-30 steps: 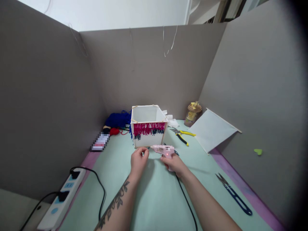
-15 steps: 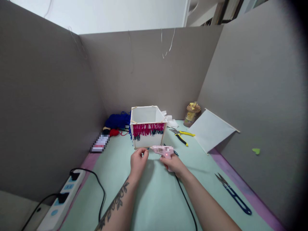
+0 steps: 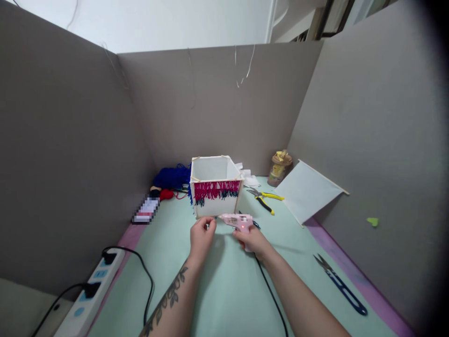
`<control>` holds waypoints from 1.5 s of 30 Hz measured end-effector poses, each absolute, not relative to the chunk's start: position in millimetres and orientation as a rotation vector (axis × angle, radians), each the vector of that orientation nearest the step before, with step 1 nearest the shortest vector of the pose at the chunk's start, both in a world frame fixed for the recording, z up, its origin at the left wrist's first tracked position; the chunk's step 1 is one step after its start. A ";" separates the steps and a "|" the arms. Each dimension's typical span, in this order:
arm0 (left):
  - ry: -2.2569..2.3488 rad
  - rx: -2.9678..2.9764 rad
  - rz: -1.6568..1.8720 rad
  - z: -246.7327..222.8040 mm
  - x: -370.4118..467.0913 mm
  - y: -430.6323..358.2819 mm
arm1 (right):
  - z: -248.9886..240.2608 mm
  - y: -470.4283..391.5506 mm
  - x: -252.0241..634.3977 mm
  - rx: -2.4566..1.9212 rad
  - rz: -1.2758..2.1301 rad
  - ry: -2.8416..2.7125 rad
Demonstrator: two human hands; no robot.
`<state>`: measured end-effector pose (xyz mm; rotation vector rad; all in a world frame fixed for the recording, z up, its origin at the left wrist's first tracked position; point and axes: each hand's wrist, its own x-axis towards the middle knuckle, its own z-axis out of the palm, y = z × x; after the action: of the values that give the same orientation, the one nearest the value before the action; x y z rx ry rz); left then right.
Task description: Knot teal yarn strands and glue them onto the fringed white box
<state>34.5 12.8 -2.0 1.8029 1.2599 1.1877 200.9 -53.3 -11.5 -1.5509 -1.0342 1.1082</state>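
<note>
My right hand [image 3: 255,241] is wrapped round the handle of a pink hot glue gun [image 3: 240,221]. Its nozzle points left, close to the fingertips of my left hand [image 3: 203,233]. Those fingers are pinched together; a tiny dark bit shows near the nozzle, too small to name. Just beyond both hands stands a white open-topped box [image 3: 215,204] with stick edges. Magenta yarn fringe [image 3: 210,190] runs along its upper front, with dark teal yarn tufts [image 3: 229,193] below it. More dark yarn [image 3: 257,225] lies partly hidden behind the glue gun.
Yellow-black pliers [image 3: 264,196] lie right of the box, near a white panel [image 3: 310,192] and a lidded cup [image 3: 279,168]. Thread snips [image 3: 340,284] rest at right. Blue yarn [image 3: 171,177], a phone [image 3: 146,209] and a power strip [image 3: 93,292] are left. The gun's cord [image 3: 271,292] trails toward me.
The view has shifted very slightly. Both hands and the glue gun keep nearly the same position by the box.
</note>
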 end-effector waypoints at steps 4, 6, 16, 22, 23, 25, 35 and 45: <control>1.254 1.759 1.184 -1.5 34.6 13.8 | -11.0 -53.2 200.9 -1.544 1.113 -1.041; 1.248 1.730 1.184 -0.5 34.6 13.9 | -11.0 -53.0 201.1 -1.542 1.113 -1.043; 1.200 1.582 1.153 4.9 35.0 13.1 | -7.2 -54.2 200.0 -1.564 1.126 -1.021; 1.141 1.507 1.128 4.9 35.8 14.8 | -6.3 -53.9 199.9 -1.553 1.125 -1.006; 1.131 1.497 1.121 4.9 35.8 15.1 | -6.7 -53.9 200.1 -1.550 1.126 -1.004; 1.112 1.484 1.105 4.7 35.7 15.7 | -7.5 -53.8 200.5 -1.550 1.118 -1.005; 1.071 1.607 0.976 0.4 37.7 14.9 | -2.3 -55.1 199.2 -1.467 1.162 -0.951; 1.089 1.648 0.975 0.5 38.9 13.5 | -3.1 -56.0 203.2 -1.382 1.180 -0.925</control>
<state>38.9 13.5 0.5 1.6480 1.0887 0.9749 203.2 -56.0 -3.1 -1.3820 -0.9251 1.1798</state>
